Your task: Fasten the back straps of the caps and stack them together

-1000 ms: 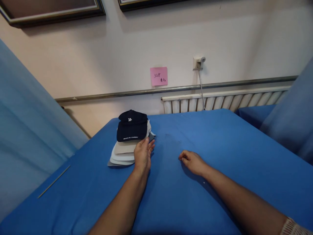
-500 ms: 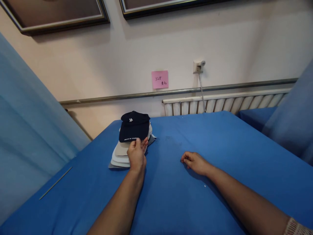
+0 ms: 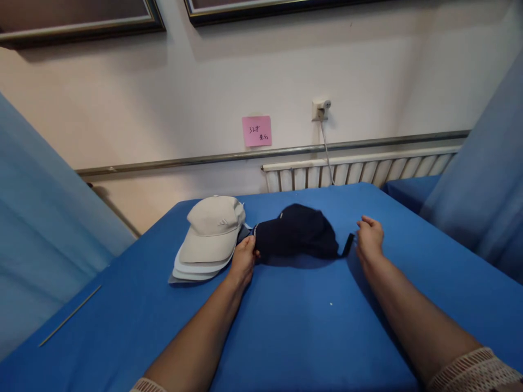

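A dark navy baseball cap point(image 3: 302, 233) lies turned sideways over the blue-covered table, its brim to the left and its back strap sticking out to the right. My left hand point(image 3: 245, 258) pinches the edge of the brim between thumb and fingers. Just past the strap's end is my right hand point(image 3: 370, 237), fingers loosely bent and partly apart, with nothing visible in them; whether it touches the strap is unclear. To the left sits a stack of caps, topped by a beige cap point(image 3: 214, 228) with a small logo; lighter and grey brims show beneath it.
A thin stick point(image 3: 70, 316) lies on the blue table cover point(image 3: 286, 337) at the left. Behind are a radiator point(image 3: 359, 170), a metal pipe and a wall socket point(image 3: 320, 110) with a cord. Blue curtains point(image 3: 36, 228) hang on both sides.
My left hand has lifted the navy cap off the stack and brought it right, turning it sideways. The beige cap is uncovered. My right hand has moved right and farther away, near the strap.
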Tool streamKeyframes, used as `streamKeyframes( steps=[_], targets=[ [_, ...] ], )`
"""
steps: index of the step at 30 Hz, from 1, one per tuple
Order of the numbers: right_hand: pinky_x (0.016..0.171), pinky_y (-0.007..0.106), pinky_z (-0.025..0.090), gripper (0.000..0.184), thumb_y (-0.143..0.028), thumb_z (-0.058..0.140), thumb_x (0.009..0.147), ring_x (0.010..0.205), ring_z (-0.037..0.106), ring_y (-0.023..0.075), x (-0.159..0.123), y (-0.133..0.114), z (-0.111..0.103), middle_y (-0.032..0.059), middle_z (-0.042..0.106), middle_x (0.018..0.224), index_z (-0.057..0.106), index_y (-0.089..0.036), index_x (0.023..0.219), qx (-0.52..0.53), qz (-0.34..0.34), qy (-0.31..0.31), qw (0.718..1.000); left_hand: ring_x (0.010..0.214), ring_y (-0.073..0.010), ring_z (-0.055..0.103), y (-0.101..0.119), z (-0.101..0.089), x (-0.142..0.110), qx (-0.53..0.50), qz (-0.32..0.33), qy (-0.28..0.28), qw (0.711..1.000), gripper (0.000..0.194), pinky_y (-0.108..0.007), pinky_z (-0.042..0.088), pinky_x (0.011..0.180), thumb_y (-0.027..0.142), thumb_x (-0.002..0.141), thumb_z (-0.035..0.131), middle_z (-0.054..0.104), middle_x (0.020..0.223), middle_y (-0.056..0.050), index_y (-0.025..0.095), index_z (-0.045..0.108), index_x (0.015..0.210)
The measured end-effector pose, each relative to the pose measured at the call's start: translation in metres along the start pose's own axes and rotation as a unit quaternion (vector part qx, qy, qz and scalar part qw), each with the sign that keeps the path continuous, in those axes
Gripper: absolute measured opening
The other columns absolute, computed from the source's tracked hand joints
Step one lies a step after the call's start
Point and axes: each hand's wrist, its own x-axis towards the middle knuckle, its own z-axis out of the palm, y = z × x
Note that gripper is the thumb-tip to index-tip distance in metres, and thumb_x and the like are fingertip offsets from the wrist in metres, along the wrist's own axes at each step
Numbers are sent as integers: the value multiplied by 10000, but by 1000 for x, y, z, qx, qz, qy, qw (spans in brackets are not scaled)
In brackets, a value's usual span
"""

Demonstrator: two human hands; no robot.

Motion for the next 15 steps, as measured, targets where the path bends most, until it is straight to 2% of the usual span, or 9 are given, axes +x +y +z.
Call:
streamKeyframes(
  steps=[2, 3, 5, 7, 9, 12, 15],
  targets=[
    [659, 275, 463, 362, -275, 524, 717, 825, 593, 176, 4, -6, -4, 63, 633, 969, 588, -174, 1059, 1, 34, 47, 998, 373, -40, 368, -6, 0, 9, -8, -37, 6, 999, 393, -165, 267, 386, 488, 679, 740, 450, 483, 78, 126, 591, 719],
    [655, 268, 467, 323, -273, 552, 700, 820, 603, 177, 2, -9, -3, 57, 647, 939, 617, -175, 1001, 1, 44, 37, 998, 359, -40, 361, -8, 1, 15, -20, -51, 14, 998, 376, -164, 249, 376, 461, 680, 751, 445, 463, 78, 120, 594, 712],
    [636, 267, 474, 249, -297, 583, 706, 798, 628, 186, -6, -12, 1, 62, 674, 881, 651, -178, 914, -19, 44, -60, 997, 360, -47, 398, -10, 4, 27, -55, -65, 37, 996, 314, -161, 264, 377, 391, 713, 746, 481, 462, 63, 116, 595, 712],
    [644, 288, 487, 226, -341, 576, 748, 787, 651, 203, -15, -13, 8, 81, 697, 849, 667, -179, 876, -65, 36, -170, 983, 417, -62, 489, -9, 9, 36, -87, -67, 53, 993, 220, -160, 345, 418, 313, 773, 698, 562, 526, 31, 123, 593, 739],
    [704, 316, 498, 215, -352, 572, 770, 820, 660, 214, -20, -10, 14, 92, 710, 863, 673, -183, 857, -111, 21, -230, 967, 516, -85, 579, -7, 15, 39, -110, -71, 57, 990, 127, -178, 447, 510, 240, 822, 632, 631, 615, -6, 128, 597, 772],
    [816, 343, 487, 135, -297, 614, 741, 894, 655, 216, -20, -3, 19, 79, 715, 901, 669, -198, 815, -140, 9, -242, 960, 675, -142, 662, -5, 23, 23, -141, -100, 21, 985, 75, -244, 535, 644, 173, 844, 578, 695, 758, -75, 117, 626, 832],
    [829, 354, 487, 89, -253, 646, 716, 901, 655, 218, -18, 3, 22, 79, 717, 901, 660, -206, 791, -145, 13, -255, 956, 803, -185, 689, -7, 31, -7, -157, -150, -63, 974, 140, -287, 561, 721, 169, 820, 635, 716, 922, -106, 132, 638, 956]
  ],
)
